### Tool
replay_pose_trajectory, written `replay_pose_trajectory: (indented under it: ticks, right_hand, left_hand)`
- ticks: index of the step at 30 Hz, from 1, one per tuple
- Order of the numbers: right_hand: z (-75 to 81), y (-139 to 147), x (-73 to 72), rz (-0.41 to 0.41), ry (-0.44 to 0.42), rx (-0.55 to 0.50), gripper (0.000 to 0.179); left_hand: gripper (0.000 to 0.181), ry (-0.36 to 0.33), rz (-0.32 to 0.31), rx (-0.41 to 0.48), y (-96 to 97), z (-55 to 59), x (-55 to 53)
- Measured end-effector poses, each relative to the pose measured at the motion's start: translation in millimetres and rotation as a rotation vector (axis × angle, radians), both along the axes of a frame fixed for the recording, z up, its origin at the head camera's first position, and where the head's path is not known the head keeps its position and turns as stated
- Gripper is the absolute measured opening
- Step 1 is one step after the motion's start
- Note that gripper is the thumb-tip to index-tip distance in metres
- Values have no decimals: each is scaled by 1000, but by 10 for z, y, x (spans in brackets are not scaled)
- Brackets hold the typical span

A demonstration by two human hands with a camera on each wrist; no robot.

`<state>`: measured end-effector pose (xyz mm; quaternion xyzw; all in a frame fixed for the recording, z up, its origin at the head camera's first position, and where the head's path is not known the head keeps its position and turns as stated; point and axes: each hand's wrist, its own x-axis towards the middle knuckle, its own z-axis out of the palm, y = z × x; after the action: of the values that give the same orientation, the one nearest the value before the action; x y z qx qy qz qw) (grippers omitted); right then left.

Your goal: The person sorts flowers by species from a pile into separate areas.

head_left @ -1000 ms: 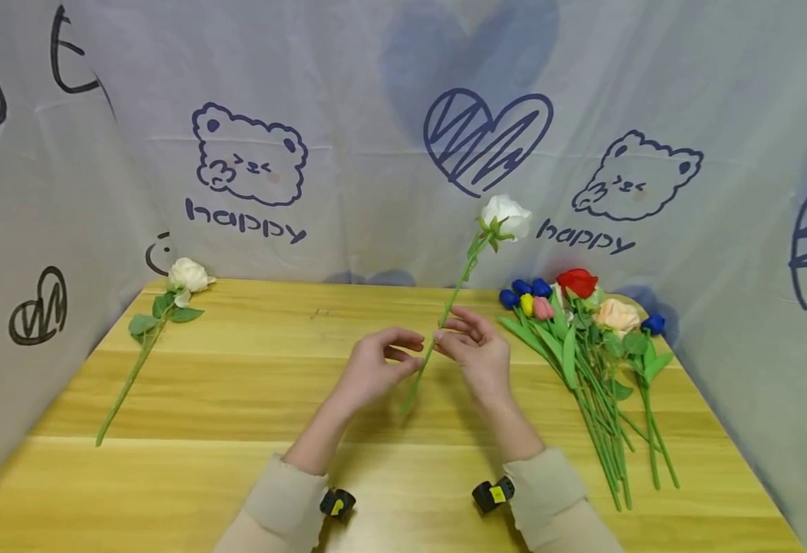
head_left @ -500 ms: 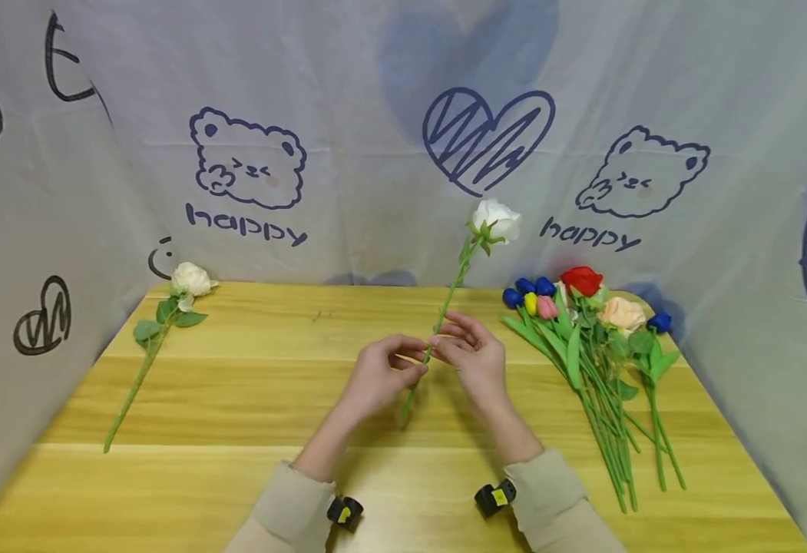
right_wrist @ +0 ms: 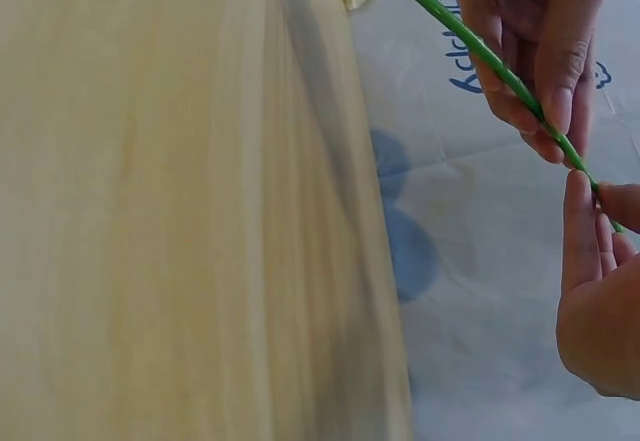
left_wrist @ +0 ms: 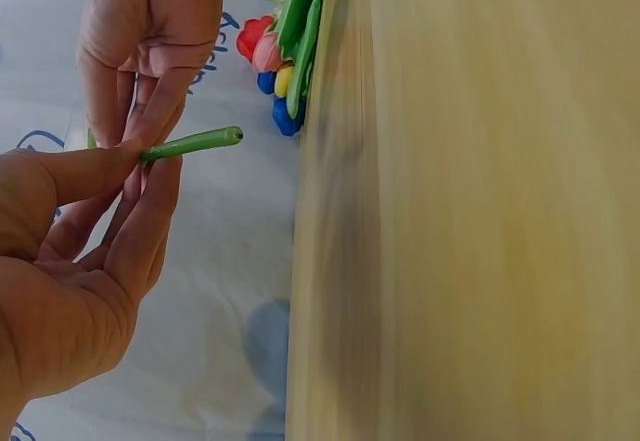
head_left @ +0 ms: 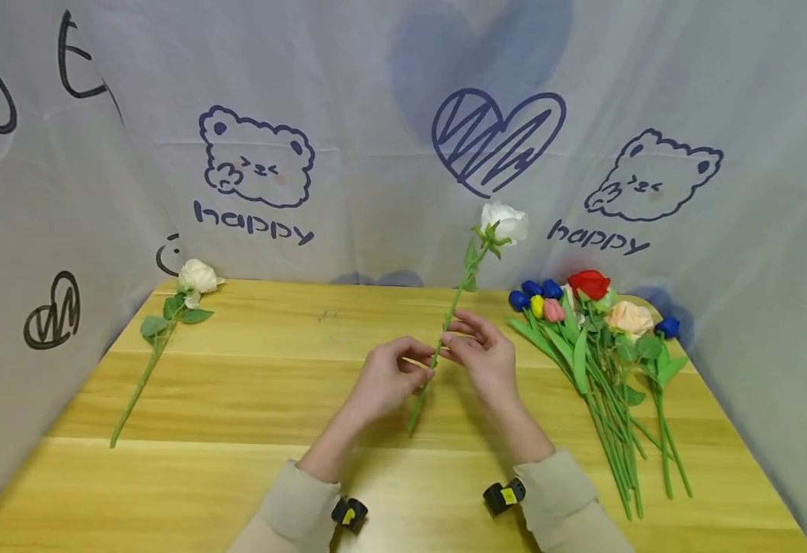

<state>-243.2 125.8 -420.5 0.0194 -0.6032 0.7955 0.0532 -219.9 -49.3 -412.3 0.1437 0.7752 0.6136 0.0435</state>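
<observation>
A white artificial rose is held up over the middle of the table, bloom at the top, its green stem leaning to the right. Low on the stem, the left hand pinches it between thumb and fingers. Just above that grip the right hand pinches the same stem with thumb and fingertips. In the right wrist view the stem's lower end sticks out past the left hand, with the right hand further along it.
Another white rose lies on the wooden table at the left. A bunch at the right has blue tulips, a red rose, a peach rose and several green stems. A printed curtain hangs behind the table.
The left fingers have closed in on the stem, a little lower than the right hand. The rose stays upright in much the same place; the whole view shifts slightly.
</observation>
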Motion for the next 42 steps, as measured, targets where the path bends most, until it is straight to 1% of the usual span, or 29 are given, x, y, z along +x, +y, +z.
replay_pose_trajectory:
  ticks: [4, 8, 11, 14, 18, 21, 23, 28, 32, 34, 38, 42]
  right_hand:
    - [27, 14, 5, 19, 24, 4, 45]
    - [96, 31, 16, 40, 63, 28, 44]
    - [159, 67, 26, 52, 95, 67, 42]
    - [201, 142, 41, 54, 105, 113, 39]
    - [202, 299, 75, 52, 105, 180, 40]
    - [176, 445, 110, 40, 111, 235, 40]
    - [157, 549, 145, 30, 106, 278, 40]
    - [141, 831, 227, 21, 83, 379, 39]
    - [160, 1086, 305, -11, 57, 454, 39]
    - [165, 1217, 350, -32, 39, 477, 40]
    - [144, 1500, 438, -78, 4, 556, 43]
    - [71, 1821, 525, -85, -37, 568, 39]
  left_hand:
    - [21, 7, 21, 7, 4, 18, 22]
    - [23, 12, 41, 11, -31, 61, 36]
    - [25, 25, 64, 20, -90, 113, 34]
    - [26, 31, 92, 31, -171, 161, 32]
    - [27, 40, 117, 20, -307, 189, 38]
    - [28, 51, 125, 0, -438, 188, 49]
    - [29, 46, 133, -10, -543, 171, 69]
    - [28, 24, 179, -29, -826, 110, 147]
    - [29, 6, 216, -52, -1042, 63, 178]
    - [30, 1, 236, -75, -1154, 50, 197]
    - [30, 1, 266, -138, -1385, 37, 239]
    - [30, 0, 287, -204, -1621, 29, 292]
